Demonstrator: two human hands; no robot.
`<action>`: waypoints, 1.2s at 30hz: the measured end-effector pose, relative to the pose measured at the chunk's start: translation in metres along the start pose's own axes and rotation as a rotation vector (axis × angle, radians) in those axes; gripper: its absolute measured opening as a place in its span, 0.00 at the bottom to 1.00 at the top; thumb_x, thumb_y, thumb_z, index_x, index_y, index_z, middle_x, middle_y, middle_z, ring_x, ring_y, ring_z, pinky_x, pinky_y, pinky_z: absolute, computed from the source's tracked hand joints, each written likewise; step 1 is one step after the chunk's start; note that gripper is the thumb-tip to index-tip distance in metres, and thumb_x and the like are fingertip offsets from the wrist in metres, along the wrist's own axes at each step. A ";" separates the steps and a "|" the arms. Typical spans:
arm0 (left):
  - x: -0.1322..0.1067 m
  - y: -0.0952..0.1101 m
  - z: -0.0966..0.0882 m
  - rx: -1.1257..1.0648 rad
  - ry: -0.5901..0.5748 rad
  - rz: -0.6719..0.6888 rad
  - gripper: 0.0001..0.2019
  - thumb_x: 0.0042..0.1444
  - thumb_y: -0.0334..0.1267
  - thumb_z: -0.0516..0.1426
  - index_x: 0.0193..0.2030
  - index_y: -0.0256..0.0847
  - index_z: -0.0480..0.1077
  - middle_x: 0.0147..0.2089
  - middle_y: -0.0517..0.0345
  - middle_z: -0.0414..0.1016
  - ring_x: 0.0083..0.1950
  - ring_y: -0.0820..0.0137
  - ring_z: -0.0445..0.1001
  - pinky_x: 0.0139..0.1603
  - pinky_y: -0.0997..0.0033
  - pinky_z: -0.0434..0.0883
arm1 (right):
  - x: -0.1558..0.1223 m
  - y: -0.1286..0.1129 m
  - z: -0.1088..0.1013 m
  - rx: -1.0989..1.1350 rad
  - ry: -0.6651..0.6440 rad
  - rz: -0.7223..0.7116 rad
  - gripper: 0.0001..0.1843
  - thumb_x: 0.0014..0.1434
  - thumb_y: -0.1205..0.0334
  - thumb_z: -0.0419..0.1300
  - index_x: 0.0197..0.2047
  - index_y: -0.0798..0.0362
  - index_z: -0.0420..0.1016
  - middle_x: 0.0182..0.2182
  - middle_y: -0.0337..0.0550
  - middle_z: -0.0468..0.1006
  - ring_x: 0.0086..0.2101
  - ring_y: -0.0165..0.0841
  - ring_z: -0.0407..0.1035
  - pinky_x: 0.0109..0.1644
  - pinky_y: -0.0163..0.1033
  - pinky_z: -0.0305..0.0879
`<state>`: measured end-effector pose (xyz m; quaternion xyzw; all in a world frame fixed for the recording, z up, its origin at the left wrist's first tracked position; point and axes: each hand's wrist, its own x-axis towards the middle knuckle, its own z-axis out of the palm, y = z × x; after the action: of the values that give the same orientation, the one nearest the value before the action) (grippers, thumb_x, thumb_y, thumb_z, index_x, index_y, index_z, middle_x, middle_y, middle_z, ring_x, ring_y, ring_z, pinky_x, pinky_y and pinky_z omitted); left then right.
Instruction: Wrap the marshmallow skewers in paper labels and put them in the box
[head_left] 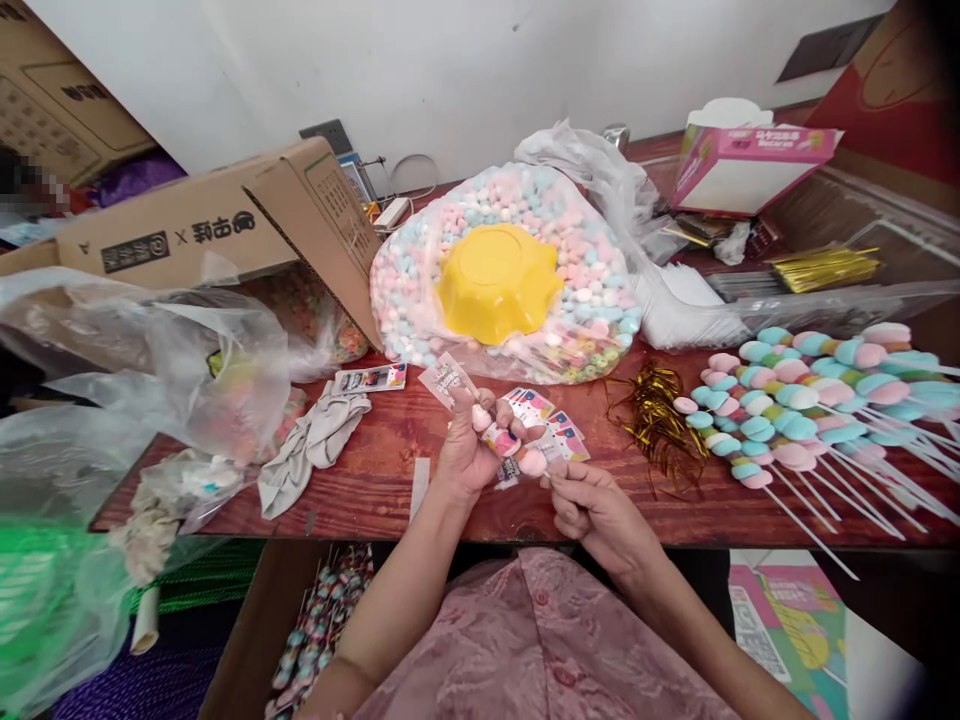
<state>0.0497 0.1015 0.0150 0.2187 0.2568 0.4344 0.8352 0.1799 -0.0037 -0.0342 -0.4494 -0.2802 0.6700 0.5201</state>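
Observation:
Held between my two hands over the front of the table is a marshmallow skewer [533,462], with pink pieces and a printed label or wrapper along it. My left hand [463,452] is closed around its upper part, palm turned up. The fingertips of my right hand [592,505] pinch its lower end, just past the last pink marshmallow; whether they grip stick or wrapper is too small to tell. Behind my fingers lie several printed cards [564,437], and another card [444,378] shows above my left hand.
A large bag of marshmallows [405,270] bears an upturned yellow bowl [499,280]. Several finished skewers [795,400] are stacked right, beside gold twist ties [660,425]. Grey gloves [315,450], plastic bags [150,330] and a cardboard box [187,225] stand left.

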 end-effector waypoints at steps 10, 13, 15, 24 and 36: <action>-0.008 -0.028 0.012 0.158 -0.100 0.051 0.23 0.49 0.59 0.63 0.28 0.39 0.65 0.25 0.61 0.71 0.31 0.68 0.77 0.41 0.66 0.75 | 0.000 0.000 0.019 -0.762 0.253 -0.598 0.12 0.65 0.60 0.52 0.38 0.52 0.76 0.23 0.37 0.72 0.23 0.28 0.64 0.31 0.34 0.61; -0.005 -0.024 0.010 0.091 -0.078 0.063 0.20 0.52 0.54 0.63 0.29 0.39 0.65 0.23 0.64 0.69 0.28 0.71 0.75 0.44 0.64 0.75 | 0.002 -0.007 0.015 -0.771 0.245 -0.580 0.12 0.65 0.58 0.52 0.38 0.53 0.75 0.25 0.38 0.73 0.26 0.29 0.65 0.32 0.34 0.61; -0.003 -0.019 0.007 0.025 -0.027 0.072 0.17 0.52 0.51 0.64 0.31 0.40 0.66 0.23 0.67 0.67 0.27 0.73 0.73 0.46 0.62 0.75 | -0.001 -0.009 0.010 -0.824 0.205 -0.564 0.13 0.65 0.57 0.52 0.35 0.53 0.74 0.26 0.39 0.73 0.27 0.30 0.65 0.33 0.34 0.60; -0.005 -0.022 0.003 0.051 -0.132 -0.017 0.19 0.49 0.46 0.67 0.24 0.38 0.63 0.22 0.67 0.62 0.27 0.73 0.72 0.49 0.60 0.74 | -0.016 0.006 0.008 -0.838 0.159 -0.458 0.19 0.65 0.56 0.51 0.23 0.52 0.63 0.18 0.34 0.61 0.21 0.26 0.55 0.26 0.33 0.52; -0.006 -0.013 -0.015 0.088 0.061 -0.207 0.23 0.57 0.57 0.58 0.27 0.35 0.67 0.30 0.47 0.79 0.40 0.56 0.81 0.42 0.57 0.77 | -0.019 0.001 -0.032 -1.622 0.454 -1.075 0.11 0.60 0.72 0.55 0.42 0.60 0.78 0.21 0.40 0.74 0.22 0.29 0.66 0.30 0.36 0.56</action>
<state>0.0456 0.0921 -0.0022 0.2141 0.3221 0.3406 0.8569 0.2094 -0.0253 -0.0435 -0.5997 -0.7128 -0.1499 0.3312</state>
